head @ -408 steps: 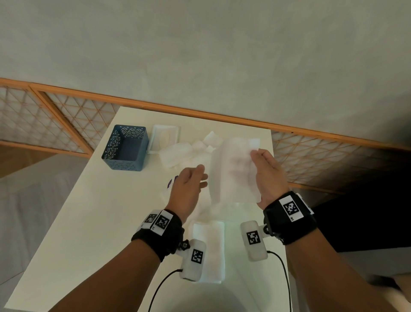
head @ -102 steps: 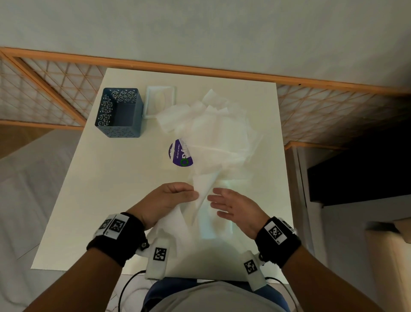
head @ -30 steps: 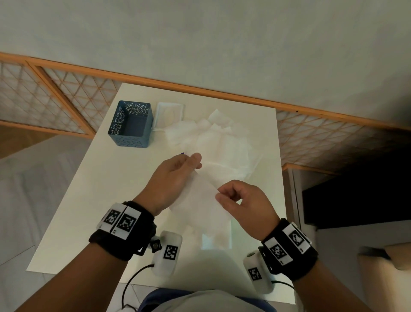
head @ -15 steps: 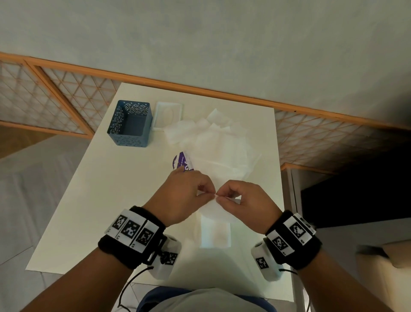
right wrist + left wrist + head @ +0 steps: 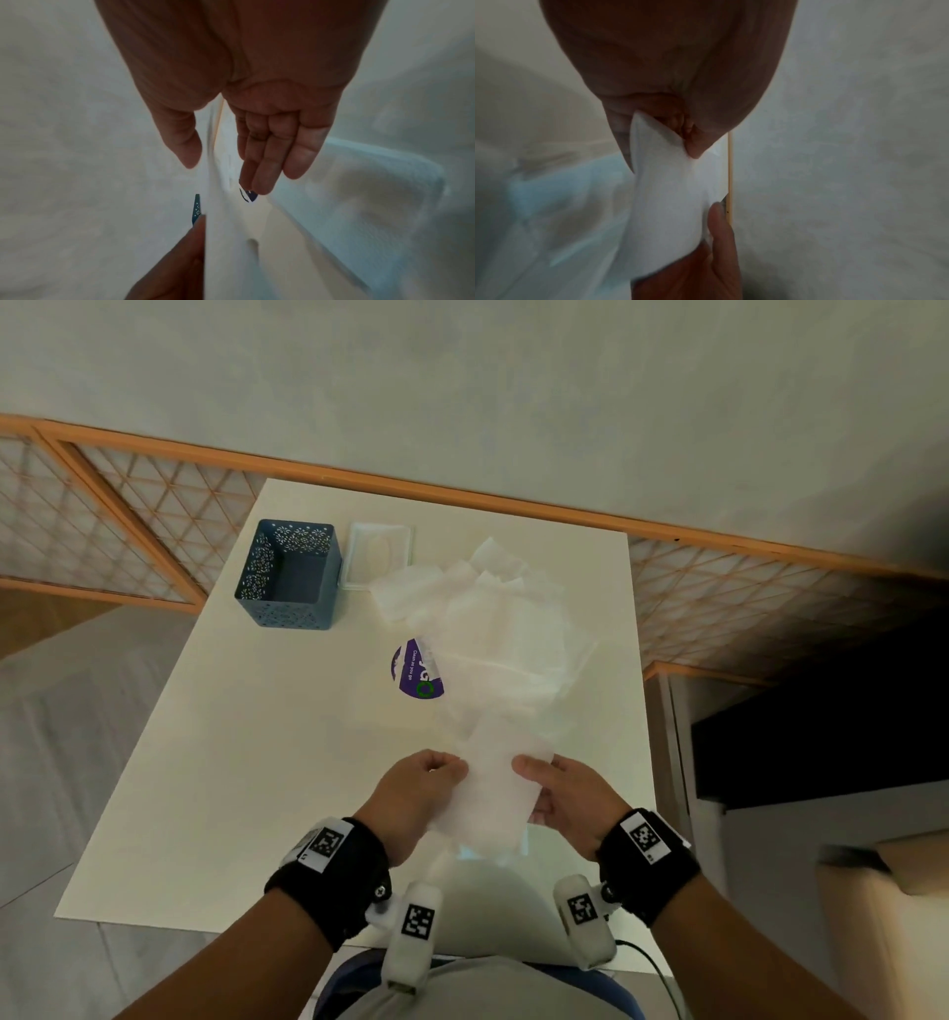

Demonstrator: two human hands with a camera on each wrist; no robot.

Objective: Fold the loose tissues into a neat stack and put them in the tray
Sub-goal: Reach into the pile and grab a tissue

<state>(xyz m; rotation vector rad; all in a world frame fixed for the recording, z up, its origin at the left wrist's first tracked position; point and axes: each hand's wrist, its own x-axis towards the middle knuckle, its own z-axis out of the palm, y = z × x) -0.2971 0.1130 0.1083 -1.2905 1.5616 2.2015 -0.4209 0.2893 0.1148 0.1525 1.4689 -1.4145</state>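
Observation:
A white tissue (image 5: 495, 796) is held flat between both hands just above the table's near edge. My left hand (image 5: 457, 770) pinches its left edge, and the pinch shows on the tissue (image 5: 670, 192) in the left wrist view. My right hand (image 5: 524, 773) holds the right edge, thumb (image 5: 187, 150) on top and fingers (image 5: 270, 162) beneath. A small folded stack (image 5: 490, 854) lies on the table under the held tissue. The loose tissue pile (image 5: 503, 618) covers the far middle of the table. A shallow white tray (image 5: 381, 551) sits at the back.
A blue perforated basket (image 5: 287, 577) stands at the far left beside the white tray. A purple wipes pack (image 5: 415, 667) pokes out from under the loose pile. The white table (image 5: 246, 762) ends close to my body; a wooden lattice rail (image 5: 744, 603) runs behind.
Half a second ago both hands pinched together at one point. They have drawn apart and come nearer my body, and the tissue is spread between them over the folded stack.

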